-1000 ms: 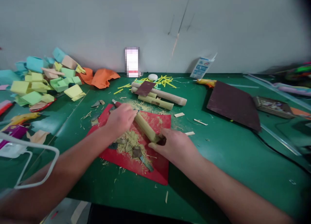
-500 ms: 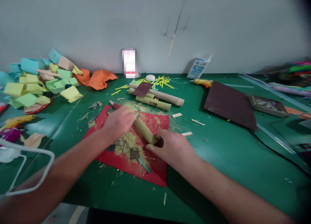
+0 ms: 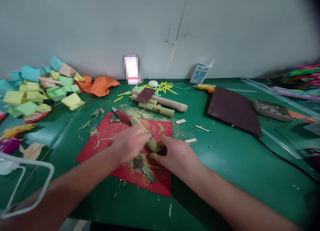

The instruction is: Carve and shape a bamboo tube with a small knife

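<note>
The left hand (image 3: 131,143) has slid down along the bamboo tube (image 3: 153,145) since half a second ago: it covered the far end then, and now it lies across the middle, nearer the right hand (image 3: 176,153). The far end is therefore bare now, and more of the red-handled tool (image 3: 122,116) beyond it shows. The left grip is bent closed on a small dark piece (image 3: 150,136), pressed against the tube and blurred; what the piece is cannot be told. The right grip stays clamped around the tube's near end, thumb on the near side, just as before.

The tube keeps its slant over the red sheet (image 3: 96,142) on the green surface (image 3: 200,197). The left hand now hides much of the pale shavings (image 3: 147,164), which lay more open earlier; a dark flat strip (image 3: 148,174) remains in sight among them. Behind, the other bamboo tubes (image 3: 172,102) lie unchanged, with the small brown square (image 3: 145,95) on top.
</note>
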Demonstrator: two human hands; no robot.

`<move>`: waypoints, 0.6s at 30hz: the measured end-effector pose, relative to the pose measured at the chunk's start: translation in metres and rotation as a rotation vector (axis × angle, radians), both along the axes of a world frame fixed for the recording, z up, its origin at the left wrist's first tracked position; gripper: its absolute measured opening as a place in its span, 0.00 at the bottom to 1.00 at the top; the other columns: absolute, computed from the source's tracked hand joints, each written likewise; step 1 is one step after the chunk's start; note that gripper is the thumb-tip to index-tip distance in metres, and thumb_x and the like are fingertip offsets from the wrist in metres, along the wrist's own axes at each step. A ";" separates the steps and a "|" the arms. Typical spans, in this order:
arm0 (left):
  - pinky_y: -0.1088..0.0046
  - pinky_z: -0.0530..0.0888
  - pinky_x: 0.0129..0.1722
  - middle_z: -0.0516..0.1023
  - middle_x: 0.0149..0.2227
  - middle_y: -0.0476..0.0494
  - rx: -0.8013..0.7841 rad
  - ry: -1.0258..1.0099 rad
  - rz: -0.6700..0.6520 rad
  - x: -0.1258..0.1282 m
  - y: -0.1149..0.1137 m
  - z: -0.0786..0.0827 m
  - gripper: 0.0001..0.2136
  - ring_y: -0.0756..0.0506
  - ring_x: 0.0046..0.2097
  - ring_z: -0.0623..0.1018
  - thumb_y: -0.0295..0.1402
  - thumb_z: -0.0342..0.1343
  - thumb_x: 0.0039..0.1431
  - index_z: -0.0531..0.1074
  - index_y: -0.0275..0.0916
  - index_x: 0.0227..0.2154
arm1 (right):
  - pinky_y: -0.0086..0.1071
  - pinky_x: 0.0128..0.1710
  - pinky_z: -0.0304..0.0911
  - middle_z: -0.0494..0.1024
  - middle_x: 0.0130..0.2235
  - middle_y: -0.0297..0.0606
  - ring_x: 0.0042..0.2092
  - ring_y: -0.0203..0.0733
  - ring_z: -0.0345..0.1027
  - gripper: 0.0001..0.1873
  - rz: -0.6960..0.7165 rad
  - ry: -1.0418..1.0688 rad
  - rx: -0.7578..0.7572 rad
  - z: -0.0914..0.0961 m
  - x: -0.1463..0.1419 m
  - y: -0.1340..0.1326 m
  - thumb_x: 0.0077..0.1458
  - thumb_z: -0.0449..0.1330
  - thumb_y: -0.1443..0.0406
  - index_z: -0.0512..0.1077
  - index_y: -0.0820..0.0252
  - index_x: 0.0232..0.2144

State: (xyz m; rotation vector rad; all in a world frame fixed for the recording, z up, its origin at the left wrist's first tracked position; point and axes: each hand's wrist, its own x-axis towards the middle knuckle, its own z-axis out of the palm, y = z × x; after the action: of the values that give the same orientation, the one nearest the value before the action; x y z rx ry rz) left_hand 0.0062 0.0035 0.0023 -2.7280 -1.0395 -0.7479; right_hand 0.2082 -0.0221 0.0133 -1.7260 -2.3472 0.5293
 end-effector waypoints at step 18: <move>0.68 0.69 0.34 0.72 0.29 0.42 -0.021 -0.075 0.121 -0.014 0.016 0.001 0.13 0.45 0.34 0.70 0.32 0.47 0.66 0.76 0.35 0.34 | 0.31 0.24 0.44 0.72 0.26 0.32 0.26 0.37 0.61 0.15 0.011 -0.030 0.063 0.001 0.002 -0.001 0.46 0.64 0.54 0.66 0.57 0.24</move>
State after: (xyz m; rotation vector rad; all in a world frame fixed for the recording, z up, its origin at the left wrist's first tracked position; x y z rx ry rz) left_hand -0.0074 0.0196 0.0032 -2.6438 -1.2220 -0.8298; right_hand 0.2103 -0.0227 0.0142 -1.7057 -2.3687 0.4295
